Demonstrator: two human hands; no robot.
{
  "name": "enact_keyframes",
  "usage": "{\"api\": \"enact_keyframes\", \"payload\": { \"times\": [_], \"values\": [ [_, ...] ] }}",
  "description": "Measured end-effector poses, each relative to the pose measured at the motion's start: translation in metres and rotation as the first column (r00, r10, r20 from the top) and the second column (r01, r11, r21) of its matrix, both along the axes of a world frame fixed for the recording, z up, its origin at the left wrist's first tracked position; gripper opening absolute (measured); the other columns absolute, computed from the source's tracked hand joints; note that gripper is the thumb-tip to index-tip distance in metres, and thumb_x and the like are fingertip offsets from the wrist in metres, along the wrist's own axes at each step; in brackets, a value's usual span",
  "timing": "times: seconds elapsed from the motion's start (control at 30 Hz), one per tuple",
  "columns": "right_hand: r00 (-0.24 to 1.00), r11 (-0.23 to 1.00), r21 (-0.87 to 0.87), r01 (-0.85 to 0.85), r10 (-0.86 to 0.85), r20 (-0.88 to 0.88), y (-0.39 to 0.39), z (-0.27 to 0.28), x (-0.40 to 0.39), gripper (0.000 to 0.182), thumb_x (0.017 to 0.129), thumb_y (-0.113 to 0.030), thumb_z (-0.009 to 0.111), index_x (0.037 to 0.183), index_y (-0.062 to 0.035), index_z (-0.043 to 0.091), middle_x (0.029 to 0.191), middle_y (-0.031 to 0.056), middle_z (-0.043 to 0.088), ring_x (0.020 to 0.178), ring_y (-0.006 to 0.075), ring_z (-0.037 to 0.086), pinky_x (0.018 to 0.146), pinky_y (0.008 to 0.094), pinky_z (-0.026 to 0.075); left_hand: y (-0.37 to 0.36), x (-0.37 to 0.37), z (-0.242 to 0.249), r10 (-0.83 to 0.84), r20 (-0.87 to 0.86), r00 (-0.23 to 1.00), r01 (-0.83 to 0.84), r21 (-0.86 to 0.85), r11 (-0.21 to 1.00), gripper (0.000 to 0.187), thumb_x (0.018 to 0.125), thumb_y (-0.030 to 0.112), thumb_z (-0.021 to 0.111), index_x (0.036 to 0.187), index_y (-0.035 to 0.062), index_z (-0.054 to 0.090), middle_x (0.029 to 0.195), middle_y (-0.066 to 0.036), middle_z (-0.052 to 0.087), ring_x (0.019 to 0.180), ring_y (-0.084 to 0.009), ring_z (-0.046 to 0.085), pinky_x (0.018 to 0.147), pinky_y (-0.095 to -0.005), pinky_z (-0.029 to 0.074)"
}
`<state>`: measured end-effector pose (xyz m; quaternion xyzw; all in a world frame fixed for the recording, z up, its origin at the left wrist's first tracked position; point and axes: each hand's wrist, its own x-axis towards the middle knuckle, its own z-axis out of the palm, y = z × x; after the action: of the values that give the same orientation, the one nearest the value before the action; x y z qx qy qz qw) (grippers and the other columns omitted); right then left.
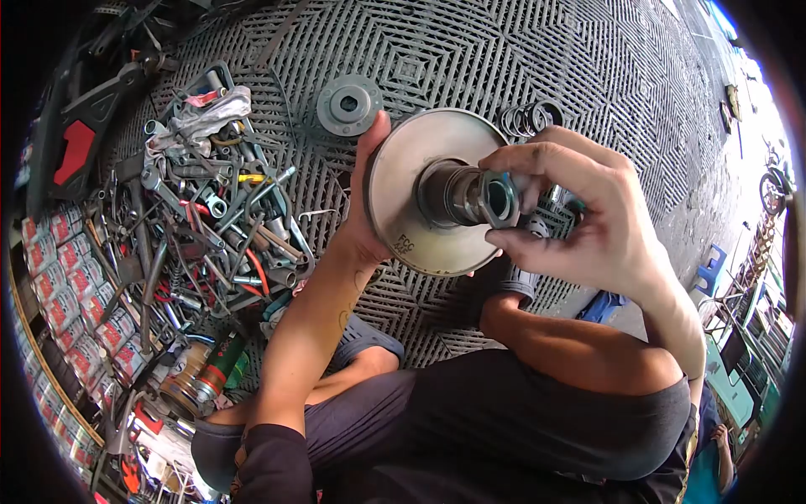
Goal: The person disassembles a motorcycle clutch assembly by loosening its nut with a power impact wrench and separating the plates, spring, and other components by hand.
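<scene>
My left hand grips the edge of a round metal pulley, thumb up along the rim and the other fingers hidden behind it. Its pale face carries handwritten-looking letters "FCC". From its centre a dark, stepped hub sticks out toward the right. At the hub's outer end is a shiny hex nut with a round hole. The thumb and fingers of my right hand are pinched around this nut, which sits right against the hub.
On the slatted floor mat lie a round flanged plate and a coil spring. A heap of sockets and wrenches spreads at left, beside spray cans. A blue stool and another person are at right.
</scene>
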<state>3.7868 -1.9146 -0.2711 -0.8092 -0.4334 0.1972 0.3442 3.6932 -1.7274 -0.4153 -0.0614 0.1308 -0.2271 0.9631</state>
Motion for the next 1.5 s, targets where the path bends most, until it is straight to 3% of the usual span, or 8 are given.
{"api": "enact_keyframes", "payload": {
  "times": [0.23,0.33,0.6,1.03,1.17,1.3,1.5],
  "values": [
    [0.996,0.999,0.020,-0.043,0.041,0.083,-0.001,-0.005,0.000,0.043,0.065,-0.010,0.084,0.105,-0.0005,0.070,0.089,0.0065,0.066,0.070,0.0137,0.062,0.064,0.0259,0.054,0.000,0.000,-0.003,0.002,-0.025,1.000,-0.001,0.044,0.999,0.090,0.091,0.077,0.033,0.138,0.0027,0.051,0.130,-0.017,0.062,0.115,-0.0298,0.062,0.101,-0.0482,0.048],
    [0.998,1.000,0.006,-0.028,0.027,0.061,-0.001,-0.005,0.001,0.043,0.065,-0.011,0.084,0.105,-0.0009,0.071,0.090,0.0070,0.066,0.071,0.0142,0.062,0.064,0.0260,0.054,-0.002,0.001,0.001,0.000,-0.070,0.998,0.011,0.161,0.987,0.090,0.091,0.077,0.033,0.138,0.0028,0.051,0.130,-0.017,0.062,0.115,-0.0299,0.062,0.101,-0.0487,0.048],
    [0.995,0.999,0.035,-0.039,0.036,0.096,0.001,-0.006,0.002,0.044,0.065,-0.012,0.085,0.105,-0.0017,0.071,0.088,0.0071,0.066,0.070,0.0143,0.062,0.062,0.0260,0.053,-0.003,0.000,0.005,-0.037,-0.064,0.997,0.040,0.056,0.998,0.091,0.089,0.079,0.035,0.139,0.0036,0.050,0.131,-0.017,0.061,0.117,-0.0312,0.061,0.101,-0.0504,0.048],
    [0.993,0.999,-0.042,-0.002,0.007,0.116,0.002,-0.006,-0.002,0.050,0.062,-0.028,0.093,0.094,0.0018,0.067,0.080,0.0064,0.061,0.065,0.0138,0.061,0.059,0.0268,0.052,-0.004,-0.001,0.008,-0.048,-0.083,0.995,0.056,0.093,0.994,0.093,0.088,0.080,0.036,0.139,0.0038,0.051,0.131,-0.018,0.061,0.117,-0.0315,0.061,0.102,-0.0508,0.047],
    [0.986,0.999,-0.039,0.014,-0.007,0.166,0.008,0.000,-0.001,0.050,0.062,-0.026,0.091,0.097,0.0006,0.067,0.078,0.0055,0.060,0.067,0.0143,0.061,0.059,0.0272,0.051,-0.004,0.000,0.009,-0.039,-0.056,0.998,0.039,0.009,0.999,0.093,0.088,0.080,0.036,0.139,0.0033,0.050,0.131,-0.018,0.061,0.118,-0.0315,0.061,0.102,-0.0503,0.047],
    [0.960,0.989,0.054,-0.135,0.118,0.255,0.009,0.004,0.003,0.052,0.062,-0.026,0.089,0.101,-0.0005,0.066,0.077,0.0050,0.060,0.069,0.0169,0.061,0.059,0.0297,0.051,-0.003,-0.001,0.010,-0.056,-0.109,0.992,0.062,0.048,0.997,0.093,0.088,0.080,0.036,0.139,0.0029,0.050,0.132,-0.018,0.061,0.118,-0.0317,0.061,0.103,-0.0499,0.047],
    [0.963,0.988,-0.087,-0.130,0.147,0.228,0.005,0.005,-0.001,0.048,0.065,-0.027,0.087,0.100,-0.0011,0.068,0.079,0.0059,0.063,0.070,0.0212,0.061,0.060,0.0331,0.049,-0.006,-0.001,0.011,-0.050,-0.095,0.994,0.058,0.079,0.995,0.094,0.088,0.080,0.034,0.139,0.0028,0.050,0.133,-0.018,0.060,0.118,-0.0315,0.060,0.103,-0.0496,0.047]
  ]
}}
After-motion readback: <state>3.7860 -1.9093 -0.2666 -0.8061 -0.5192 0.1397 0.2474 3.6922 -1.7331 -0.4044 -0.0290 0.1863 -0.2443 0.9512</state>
